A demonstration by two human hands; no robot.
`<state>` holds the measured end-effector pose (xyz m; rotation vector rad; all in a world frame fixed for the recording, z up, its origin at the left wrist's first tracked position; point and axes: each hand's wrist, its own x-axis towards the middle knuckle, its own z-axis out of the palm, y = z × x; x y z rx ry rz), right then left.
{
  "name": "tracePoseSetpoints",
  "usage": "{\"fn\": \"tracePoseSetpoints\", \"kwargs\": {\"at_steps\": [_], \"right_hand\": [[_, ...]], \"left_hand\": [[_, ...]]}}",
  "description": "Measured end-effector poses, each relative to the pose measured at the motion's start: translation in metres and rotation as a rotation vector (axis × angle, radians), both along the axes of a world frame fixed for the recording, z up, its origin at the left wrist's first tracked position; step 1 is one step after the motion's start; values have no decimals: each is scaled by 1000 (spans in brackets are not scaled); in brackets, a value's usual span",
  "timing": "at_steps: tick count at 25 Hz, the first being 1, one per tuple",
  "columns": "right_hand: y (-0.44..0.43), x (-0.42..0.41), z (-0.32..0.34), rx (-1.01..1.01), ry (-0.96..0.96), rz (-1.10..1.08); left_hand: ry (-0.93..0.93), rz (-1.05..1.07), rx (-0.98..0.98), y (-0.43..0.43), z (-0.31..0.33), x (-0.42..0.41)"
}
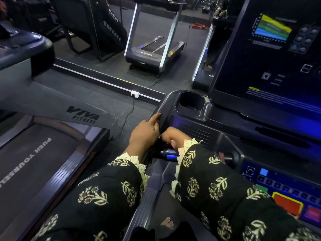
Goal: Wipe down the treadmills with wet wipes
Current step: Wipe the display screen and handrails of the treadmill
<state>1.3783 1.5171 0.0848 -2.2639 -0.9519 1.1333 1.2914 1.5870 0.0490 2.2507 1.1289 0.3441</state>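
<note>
At far left lies a neighbouring belt [34,162]. Just right of it, the left hand [145,131] grips the left edge of the treadmill console [166,105], below the cup holder [190,100]. The right hand [172,136] curls under that edge, and whether it holds anything cannot be told. The screen [269,49] stands rightmost.

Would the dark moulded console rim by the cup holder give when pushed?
The dark moulded console rim probably stays stiff: it looks thick and built-in. Its glossy surface may feel slippery under the left hand.
</note>
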Motion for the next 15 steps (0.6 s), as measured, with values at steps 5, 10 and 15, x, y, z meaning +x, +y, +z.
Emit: {"fn": "tracePoseSetpoints", "kwargs": {"at_steps": [5,10,15], "right_hand": [[-20,-24,-13,262,-149,-185],[-57,-82,-39,722,-422,-349],[-72,-120,-74,534,-38,-700]], "left_hand": [[-20,14,-12,0,0,0],[-47,-42,-39,1,-4,-10],[2,-57,-10,-11,-3,-22]]}}
